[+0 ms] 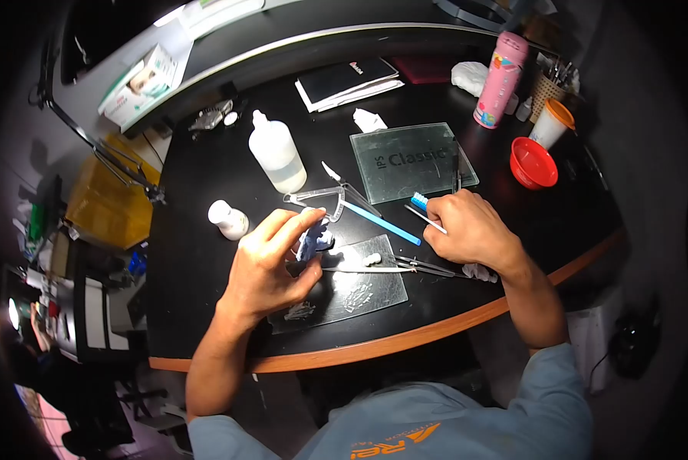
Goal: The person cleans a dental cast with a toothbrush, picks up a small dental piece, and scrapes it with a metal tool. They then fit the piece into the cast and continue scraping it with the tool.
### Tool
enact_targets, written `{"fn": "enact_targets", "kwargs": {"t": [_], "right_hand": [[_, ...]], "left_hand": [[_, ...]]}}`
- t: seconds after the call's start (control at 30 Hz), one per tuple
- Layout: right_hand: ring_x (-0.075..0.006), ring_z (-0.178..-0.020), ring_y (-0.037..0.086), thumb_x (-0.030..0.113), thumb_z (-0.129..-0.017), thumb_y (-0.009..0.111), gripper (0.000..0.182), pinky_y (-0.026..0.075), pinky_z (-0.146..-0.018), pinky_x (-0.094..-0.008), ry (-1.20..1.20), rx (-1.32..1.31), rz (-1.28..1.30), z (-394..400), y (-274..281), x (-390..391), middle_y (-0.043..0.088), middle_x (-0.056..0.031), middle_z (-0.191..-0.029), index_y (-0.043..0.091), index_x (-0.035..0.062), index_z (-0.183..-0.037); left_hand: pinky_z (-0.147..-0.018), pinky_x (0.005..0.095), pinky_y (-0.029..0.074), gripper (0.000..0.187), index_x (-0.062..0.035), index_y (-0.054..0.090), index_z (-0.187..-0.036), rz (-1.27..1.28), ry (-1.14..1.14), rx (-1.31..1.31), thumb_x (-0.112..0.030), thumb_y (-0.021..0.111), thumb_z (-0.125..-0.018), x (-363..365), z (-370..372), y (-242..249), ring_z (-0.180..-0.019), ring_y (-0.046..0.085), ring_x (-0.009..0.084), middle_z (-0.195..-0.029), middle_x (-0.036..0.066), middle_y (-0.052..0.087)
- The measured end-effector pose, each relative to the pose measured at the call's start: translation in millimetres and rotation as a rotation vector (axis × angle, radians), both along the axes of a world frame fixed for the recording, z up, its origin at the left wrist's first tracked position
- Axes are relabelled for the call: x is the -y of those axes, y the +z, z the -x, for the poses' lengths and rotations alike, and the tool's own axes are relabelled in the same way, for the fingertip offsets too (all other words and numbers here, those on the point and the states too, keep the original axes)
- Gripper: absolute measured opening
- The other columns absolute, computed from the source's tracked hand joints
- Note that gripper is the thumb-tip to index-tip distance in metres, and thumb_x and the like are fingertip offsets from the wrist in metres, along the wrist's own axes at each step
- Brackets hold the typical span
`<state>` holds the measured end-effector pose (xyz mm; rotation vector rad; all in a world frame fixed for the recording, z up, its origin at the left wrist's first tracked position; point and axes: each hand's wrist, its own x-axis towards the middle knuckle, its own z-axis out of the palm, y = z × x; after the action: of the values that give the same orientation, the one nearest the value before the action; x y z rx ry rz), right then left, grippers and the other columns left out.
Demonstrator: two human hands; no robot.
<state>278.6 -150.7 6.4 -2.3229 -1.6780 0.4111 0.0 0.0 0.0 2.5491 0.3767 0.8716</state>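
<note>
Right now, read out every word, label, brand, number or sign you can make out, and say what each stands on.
"IPS Classic": glass slab.
"Rei", apparently: shirt; its smaller print is unreadable.
Too small or blurred to read: print on the box, notebook and gauge.

We see the left hand (pixel 264 264) brightly lit, white glare on the small plate (pixel 388 293), the surface (pixel 194 307) bowed by distortion, and corners sunk in black.
</note>
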Motion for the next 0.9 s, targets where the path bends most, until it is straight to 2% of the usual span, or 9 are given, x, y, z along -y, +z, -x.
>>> {"fn": "enact_targets", "kwargs": {"t": [0.07,0.1,0.3,0.4,0.53,0.63,0.73,0.83,0.9], "right_hand": [[-0.0462,-0.081,0.076,0.018,-0.08,0.071,0.023,0.061,-0.082,-0.0528,0.025,0.023,0.013,7,-5,-11,0.074,-0.0259,-0.08,0.078,-0.0029,-0.085],[-0.0456,-0.081,0.076,0.019,-0.08,0.073,0.023,0.061,-0.082,-0.0526,0.038,0.051,0.037,-5,8,13,0.074,-0.0258,-0.08,0.077,-0.003,-0.084],[-0.042,-0.08,0.076,0.024,-0.08,0.082,0.024,0.061,-0.08,-0.0503,0.074,-0.02,-0.038,-10,14,21,0.075,-0.0229,-0.08,0.078,0.0006,-0.085],[-0.0384,-0.085,0.077,0.021,-0.081,0.087,0.018,0.06,-0.083,-0.0478,0.021,0.044,-0.185,-19,12,22,0.077,-0.0184,-0.083,0.081,0.0056,-0.089],[-0.0362,-0.093,0.078,0.014,-0.08,0.089,0.019,0.06,-0.088,-0.0467,-0.032,0.065,-0.064,-26,9,22,0.078,-0.018,-0.089,0.081,0.0037,-0.094],[-0.0374,-0.097,0.077,0.014,-0.084,0.085,0.017,0.06,-0.089,-0.0461,-0.023,0.052,0.032,-25,13,19,0.078,-0.0204,-0.093,0.08,0.0024,-0.094],[-0.0389,-0.084,0.074,0.009,-0.088,0.078,0.012,0.058,-0.079,-0.0455,0.001,0.055,-0.225,-24,0,19,0.074,-0.0198,-0.088,0.073,-0.0014,-0.088],[-0.0379,-0.075,0.071,0.006,-0.092,0.071,0.011,0.057,-0.073,-0.0445,0.23,-0.129,-0.572,-18,-3,13,0.069,-0.0196,-0.085,0.067,-0.0029,-0.089],[-0.034,-0.074,0.069,0.006,-0.096,0.068,0.011,0.054,-0.069,-0.0444,0.395,-0.373,-0.551,-4,-4,11,0.064,-0.0185,-0.088,0.063,-0.0033,-0.096]], "left_hand": [[-0.062,0.026,0.056,0.061,-0.0042,0.073,-0.13,0.006,0.013,-0.004,0.003,0.08,-0.07,-14,4,-4,-0.072,0.065,0.0127,-0.102,0.008,0.071],[-0.062,0.0253,0.056,0.061,-0.0036,0.072,-0.13,0.019,0.011,0.043,0.003,0.081,-0.07,7,-11,-7,-0.071,0.065,0.0121,-0.101,0.008,0.071],[-0.065,0.0229,0.059,0.064,-0.0008,0.07,-0.133,0.018,-0.032,0.033,0.002,0.087,-0.072,1,-12,-13,-0.071,0.065,0.009,-0.101,0.008,0.069],[-0.068,0.023,0.061,0.064,0.0006,0.068,-0.134,0.172,-0.044,0.035,-0.001,0.091,-0.075,4,-12,-17,-0.076,0.069,0.0081,-0.102,0.009,0.069],[-0.074,0.025,0.063,0.065,0.0012,0.067,-0.13,0.412,-0.092,0.013,-0.007,0.099,-0.073,7,-15,-14,-0.086,0.074,0.0102,-0.101,0.007,0.073],[-0.077,0.0257,0.063,0.067,-0.0001,0.066,-0.13,0.542,-0.122,0.009,-0.006,0.1,-0.072,8,-16,-17,-0.086,0.074,0.0102,-0.101,0.006,0.074],[-0.077,0.0258,0.063,0.069,-0.0005,0.065,-0.131,0.632,-0.126,-0.007,-0.004,0.1,-0.072,9,-15,-15,-0.088,0.074,0.0102,-0.102,0.006,0.074],[-0.077,0.0255,0.064,0.067,0.0016,0.065,-0.13,0.728,-0.116,-0.01,-0.002,0.099,-0.073,14,-15,-8,-0.087,0.075,0.0115,-0.101,0.009,0.075],[-0.076,0.0263,0.066,0.062,0.0049,0.065,-0.127,0.761,-0.128,0.02,-0.002,0.098,-0.075,18,-18,-5,-0.084,0.077,0.014,-0.096,0.013,0.077]]}}
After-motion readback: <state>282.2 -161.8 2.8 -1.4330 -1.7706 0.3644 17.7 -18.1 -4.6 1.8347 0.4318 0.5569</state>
